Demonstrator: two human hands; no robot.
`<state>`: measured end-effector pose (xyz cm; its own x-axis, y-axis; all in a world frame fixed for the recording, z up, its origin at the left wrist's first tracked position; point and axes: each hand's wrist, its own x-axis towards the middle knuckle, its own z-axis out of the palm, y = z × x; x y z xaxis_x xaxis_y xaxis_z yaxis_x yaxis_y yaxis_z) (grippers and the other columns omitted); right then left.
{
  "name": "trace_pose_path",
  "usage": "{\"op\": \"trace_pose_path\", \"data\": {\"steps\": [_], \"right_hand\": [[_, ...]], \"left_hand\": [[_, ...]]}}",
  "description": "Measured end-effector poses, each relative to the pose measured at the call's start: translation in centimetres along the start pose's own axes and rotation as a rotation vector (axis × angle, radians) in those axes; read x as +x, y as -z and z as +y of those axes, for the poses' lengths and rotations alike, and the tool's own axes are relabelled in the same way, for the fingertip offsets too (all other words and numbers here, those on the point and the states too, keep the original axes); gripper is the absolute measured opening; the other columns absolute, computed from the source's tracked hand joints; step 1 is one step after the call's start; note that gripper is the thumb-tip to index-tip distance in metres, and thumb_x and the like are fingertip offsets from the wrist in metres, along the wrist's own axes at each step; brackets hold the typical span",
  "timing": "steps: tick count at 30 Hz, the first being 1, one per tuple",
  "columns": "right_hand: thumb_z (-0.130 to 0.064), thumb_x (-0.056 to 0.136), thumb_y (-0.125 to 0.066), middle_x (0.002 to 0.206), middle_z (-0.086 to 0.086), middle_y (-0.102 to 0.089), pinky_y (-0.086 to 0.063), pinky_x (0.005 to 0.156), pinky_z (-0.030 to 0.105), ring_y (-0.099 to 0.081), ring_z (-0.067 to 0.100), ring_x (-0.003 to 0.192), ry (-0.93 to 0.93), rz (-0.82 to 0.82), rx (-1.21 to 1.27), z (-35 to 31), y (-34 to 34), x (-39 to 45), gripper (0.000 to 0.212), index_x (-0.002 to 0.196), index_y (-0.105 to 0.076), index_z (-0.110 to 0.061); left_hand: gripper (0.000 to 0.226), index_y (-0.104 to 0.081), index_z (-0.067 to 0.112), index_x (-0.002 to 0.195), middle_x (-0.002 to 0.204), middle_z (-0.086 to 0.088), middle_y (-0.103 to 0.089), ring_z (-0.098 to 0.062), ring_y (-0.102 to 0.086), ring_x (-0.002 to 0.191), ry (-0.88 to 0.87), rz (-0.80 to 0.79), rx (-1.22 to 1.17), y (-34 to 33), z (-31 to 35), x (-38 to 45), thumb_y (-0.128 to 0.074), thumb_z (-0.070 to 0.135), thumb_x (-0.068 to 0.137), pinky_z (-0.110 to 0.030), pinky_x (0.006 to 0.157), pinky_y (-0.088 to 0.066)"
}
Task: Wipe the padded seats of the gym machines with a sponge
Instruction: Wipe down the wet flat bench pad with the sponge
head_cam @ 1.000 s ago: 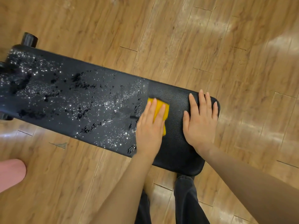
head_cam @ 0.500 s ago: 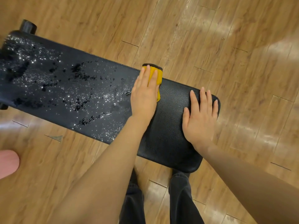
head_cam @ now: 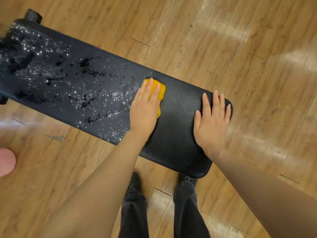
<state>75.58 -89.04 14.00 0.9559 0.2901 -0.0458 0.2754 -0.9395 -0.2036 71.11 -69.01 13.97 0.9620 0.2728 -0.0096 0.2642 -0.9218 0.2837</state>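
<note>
Below, we see one black padded bench [head_cam: 180, 134], our left hand [head_cam: 145, 109] pressing one yellow sponge [head_cam: 158, 90] flat near its far edge, our right hand [head_cam: 211, 121] spread flat beside.

pebbled black leatherette bench pad [head_cam: 180, 117], beaded wet toward the left; porous yellow sponge [head_cam: 157, 90]; glossy wood-plank floor [head_cam: 223, 40].

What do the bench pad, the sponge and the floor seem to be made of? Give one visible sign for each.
Bench pad: probably black vinyl or leather, matte with a pebbled grain; droplets bead on it.
Sponge: likely soft yellow foam, matte, flattened under the left hand.
Floor: wood-look planks, glossy; grain lines, seams and light glare. Real wood or laminate, cannot tell.
</note>
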Motion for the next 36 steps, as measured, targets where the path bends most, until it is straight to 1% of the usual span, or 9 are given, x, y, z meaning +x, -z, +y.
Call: {"op": "trace_pose_path", "data": {"steps": [4,8,12,16,21,24,30,33,36], "right_hand": [[-0.035,0.1,-0.033,0.158,0.012,-0.02,-0.009,0.119,0.049,-0.014,0.029,0.147,0.001,-0.002,0.007,-0.1,0.0,0.1,0.052,0.149,-0.03,-0.018],[-0.033,0.1,-0.035,0.158,0.012,-0.019,-0.009,0.119,0.05,-0.012,0.028,0.147,0.006,-0.02,0.03,-0.3,0.5,-0.1,0.05,0.149,-0.031,-0.02],[-0.03,0.1,-0.039,0.158,0.013,-0.02,-0.009,0.118,0.05,-0.011,0.029,0.148,0.139,-0.065,0.082,-1.8,0.6,-2.3,0.047,0.146,-0.037,-0.022],[-0.034,0.099,-0.037,0.157,0.013,-0.023,-0.009,0.119,0.048,-0.013,0.029,0.147,0.11,-0.053,0.037,-3.2,0.0,-3.9,0.049,0.146,-0.037,-0.022],[-0.036,0.1,-0.033,0.158,0.011,-0.019,-0.008,0.12,0.047,-0.01,0.027,0.148,0.107,-0.08,-0.043,-3.4,0.0,-3.9,0.05,0.148,-0.031,-0.024],[-0.037,0.1,-0.033,0.158,0.012,-0.019,-0.008,0.12,0.047,-0.01,0.027,0.148,0.111,-0.079,-0.046,-3.4,0.0,-4.0,0.05,0.148,-0.031,-0.023],[-0.037,0.1,-0.033,0.158,0.012,-0.019,-0.008,0.12,0.048,-0.01,0.028,0.148,0.109,-0.078,-0.056,-3.6,0.1,-4.0,0.051,0.149,-0.03,-0.022],[-0.037,0.1,-0.032,0.159,0.012,-0.018,-0.008,0.12,0.049,-0.009,0.028,0.148,0.102,-0.08,-0.057,-3.7,0.1,-4.0,0.052,0.149,-0.03,-0.021],[-0.037,0.099,-0.033,0.159,0.012,-0.018,-0.008,0.12,0.048,-0.009,0.027,0.148,0.101,-0.072,-0.056,-3.7,0.0,-4.0,0.052,0.149,-0.03,-0.021]], "left_hand": [[0.047,-0.049,0.006,0.136,0.148,-0.014,-0.04,-0.032,-0.036,0.138,0.064,0.014,-0.034,0.2,0.3,0.1,-0.06,0.011,0.091,-0.044,0.107,-0.036],[0.057,-0.049,0.007,0.137,0.148,-0.013,-0.04,-0.032,-0.035,0.139,0.06,-0.012,-0.046,-0.5,2.1,-8.3,-0.069,0.004,0.083,-0.046,0.11,-0.037],[0.066,-0.048,0.01,0.136,0.147,-0.012,-0.042,-0.03,-0.035,0.138,-0.007,-0.062,-0.057,-0.4,3.0,-14.0,-0.075,0.003,0.076,-0.043,0.108,-0.034],[0.071,-0.043,0.012,0.138,0.147,-0.011,-0.042,-0.03,-0.038,0.137,-0.086,-0.06,-0.014,-0.5,0.5,-10.9,-0.077,0.008,0.076,-0.042,0.11,-0.034],[0.049,-0.046,0.006,0.139,0.15,-0.014,-0.037,-0.032,-0.032,0.14,0.093,-0.005,-0.041,0.9,-2.8,-2.2,-0.058,0.016,0.093,-0.042,0.112,-0.031],[0.049,-0.046,0.005,0.138,0.15,-0.015,-0.038,-0.033,-0.033,0.14,0.067,0.003,-0.041,1.2,-3.0,-4.1,-0.059,0.015,0.092,-0.043,0.111,-0.031],[0.06,-0.047,0.007,0.138,0.149,-0.013,-0.039,-0.032,-0.034,0.139,0.087,-0.081,-0.125,1.1,-0.9,-17.2,-0.07,0.005,0.083,-0.045,0.107,-0.039],[0.06,-0.046,0.007,0.138,0.149,-0.013,-0.039,-0.032,-0.034,0.139,0.084,-0.1,-0.129,1.3,-1.3,-15.3,-0.069,0.007,0.083,-0.048,0.105,-0.042],[0.053,-0.041,0.008,0.142,0.154,-0.011,-0.032,-0.029,-0.027,0.143,0.171,-0.094,-0.104,1.9,-2.6,-8.2,-0.058,0.013,0.092,-0.045,0.111,-0.035]]}}
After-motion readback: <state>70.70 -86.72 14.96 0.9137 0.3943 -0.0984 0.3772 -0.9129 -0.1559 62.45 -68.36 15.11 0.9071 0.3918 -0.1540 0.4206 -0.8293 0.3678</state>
